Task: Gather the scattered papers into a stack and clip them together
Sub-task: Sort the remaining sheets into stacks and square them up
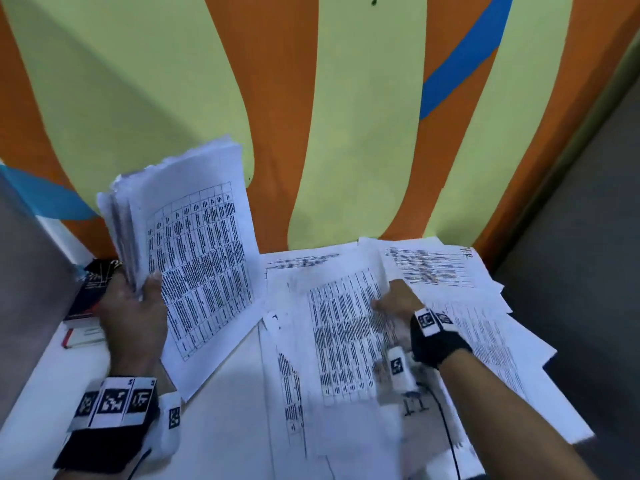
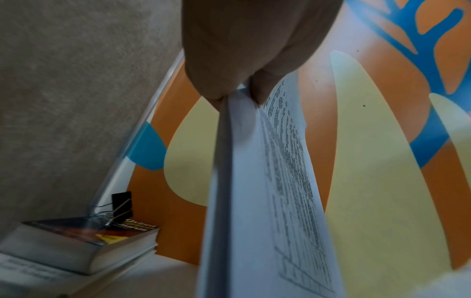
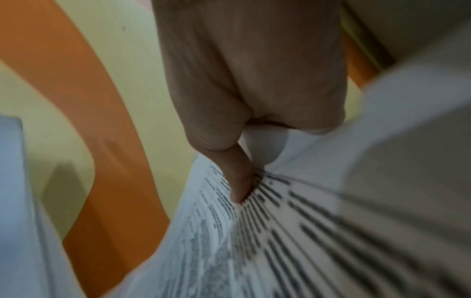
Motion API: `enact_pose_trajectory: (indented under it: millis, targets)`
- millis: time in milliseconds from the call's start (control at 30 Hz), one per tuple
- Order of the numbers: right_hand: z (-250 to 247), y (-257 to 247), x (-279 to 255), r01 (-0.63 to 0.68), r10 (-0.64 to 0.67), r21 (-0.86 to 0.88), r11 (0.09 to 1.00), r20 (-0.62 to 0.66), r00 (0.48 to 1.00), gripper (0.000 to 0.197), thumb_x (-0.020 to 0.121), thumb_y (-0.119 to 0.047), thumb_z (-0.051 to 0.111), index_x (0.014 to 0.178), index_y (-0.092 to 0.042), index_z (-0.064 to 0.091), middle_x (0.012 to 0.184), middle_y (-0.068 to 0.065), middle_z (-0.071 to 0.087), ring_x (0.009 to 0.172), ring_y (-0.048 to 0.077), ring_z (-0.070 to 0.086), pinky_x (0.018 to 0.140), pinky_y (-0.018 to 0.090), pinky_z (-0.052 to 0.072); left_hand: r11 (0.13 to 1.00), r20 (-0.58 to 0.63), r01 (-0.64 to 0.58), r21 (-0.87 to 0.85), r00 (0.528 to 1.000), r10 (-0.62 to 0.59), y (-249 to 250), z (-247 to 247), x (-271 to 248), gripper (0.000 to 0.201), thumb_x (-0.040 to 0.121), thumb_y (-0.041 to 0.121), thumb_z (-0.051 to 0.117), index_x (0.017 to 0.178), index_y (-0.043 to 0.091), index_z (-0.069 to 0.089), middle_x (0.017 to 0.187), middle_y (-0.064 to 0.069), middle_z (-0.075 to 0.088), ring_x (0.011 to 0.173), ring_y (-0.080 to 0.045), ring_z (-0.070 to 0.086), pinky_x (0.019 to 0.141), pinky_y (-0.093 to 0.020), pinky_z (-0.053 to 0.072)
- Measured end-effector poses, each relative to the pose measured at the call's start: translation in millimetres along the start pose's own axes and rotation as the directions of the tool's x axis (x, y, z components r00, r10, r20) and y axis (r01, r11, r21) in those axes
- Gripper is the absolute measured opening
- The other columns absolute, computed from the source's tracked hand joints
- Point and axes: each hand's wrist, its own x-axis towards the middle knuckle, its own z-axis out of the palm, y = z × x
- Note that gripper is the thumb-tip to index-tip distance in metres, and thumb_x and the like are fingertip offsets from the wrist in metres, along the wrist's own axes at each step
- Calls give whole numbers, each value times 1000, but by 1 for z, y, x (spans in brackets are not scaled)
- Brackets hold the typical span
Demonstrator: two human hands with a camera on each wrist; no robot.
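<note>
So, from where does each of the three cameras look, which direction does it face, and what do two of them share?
Head: on the person's head, facing forward and down at the loose papers on the table; shows both forearms, the left hand and the right hand.
Left wrist: looks along the left hand's fingers at the gripped stack, with a binder clip on books.
Right wrist: looks along the right hand's fingers pinching a printed sheet.
Shared: head and left wrist both show the stack.

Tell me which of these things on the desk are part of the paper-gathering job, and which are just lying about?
Part of the job:
- thick bundle of white printed sheets, gripped by left hand
- loose white printed sheets; right hand pinches one
- black metal binder clip

Lying about:
- stacked paperback books beneath the clip
</note>
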Motion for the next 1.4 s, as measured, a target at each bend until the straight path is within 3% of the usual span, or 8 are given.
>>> enact_pose_trajectory:
  millis: [100, 233, 467, 600, 667, 833, 1033, 1400]
  targets:
    - [30, 2, 3, -18, 18, -105, 994, 2, 1000, 42, 71, -23, 80, 96, -4, 52, 83, 6, 56, 70, 20, 57, 53, 24, 44, 1000, -45, 4, 10, 999, -3, -11, -13, -1, 21, 91, 10, 58, 101, -9, 58, 96, -30, 65, 85, -26, 59, 71, -28, 38]
    - [56, 0, 0, 22, -19, -212, 977, 19, 1000, 65, 54, -32, 91, 100, -4, 53, 95, 9, 63, 87, 28, 64, 69, 34, 54, 1000, -81, 17, 16, 997, -16, -24, -20, -3, 22, 91, 8, 59, 102, -11, 58, 98, -31, 65, 87, -26, 59, 76, -30, 39]
    - [63, -5, -5, -24, 29, -143, 989, 36, 999, 42, 64, -20, 87, 84, -3, 55, 79, 7, 60, 82, 29, 65, 65, 33, 57, 998, -154, -3, 61, 988, 12, -42, -23, 8, 31, 88, 19, 61, 102, -8, 59, 98, -32, 65, 91, -44, 63, 76, -46, 48]
    - [79, -7, -16, -7, -3, -259, 966, -36, 999, 53, 77, -46, 66, 108, -5, 54, 111, 18, 60, 99, 34, 64, 85, 43, 56, 998, -184, 11, 64, 983, 0, -47, -20, 12, 38, 85, 28, 58, 102, -6, 57, 97, -33, 65, 90, -45, 63, 76, -48, 49]
    - [89, -11, -25, -53, 29, -327, 943, -77, 997, 56, 77, -37, 72, 118, -8, 47, 122, 14, 54, 108, 32, 60, 89, 41, 52, 999, -180, 16, 52, 984, -6, -47, -18, 13, 34, 87, 23, 59, 103, -7, 57, 97, -32, 65, 90, -44, 63, 76, -47, 49]
    - [95, -9, -24, -40, 41, -238, 970, 0, 999, 34, 77, -18, 74, 99, -6, 51, 101, 10, 62, 88, 26, 63, 81, 37, 57, 999, -165, -2, 42, 986, 9, -46, -16, 13, 31, 89, 18, 60, 102, -10, 57, 97, -34, 65, 89, -44, 63, 76, -48, 49]
    - [117, -16, -37, -96, 49, -407, 909, -124, 991, 55, 82, -35, 68, 126, -13, 43, 136, 17, 29, 126, 38, 34, 93, 51, 45, 999, -201, 40, 23, 979, -35, -48, -20, 13, 35, 89, 27, 57, 109, -2, 57, 102, -31, 65, 91, -43, 63, 79, -48, 49]
    - [101, -8, -45, 184, -185, -23, 983, -73, 980, 34, 81, -14, 71, 102, -11, 44, 98, 11, 67, 81, 25, 65, 72, 38, 59, 999, -174, 47, 7, 984, -45, -53, -22, 10, 38, 86, 28, 57, 106, -4, 57, 101, -32, 64, 92, -44, 62, 79, -48, 49]
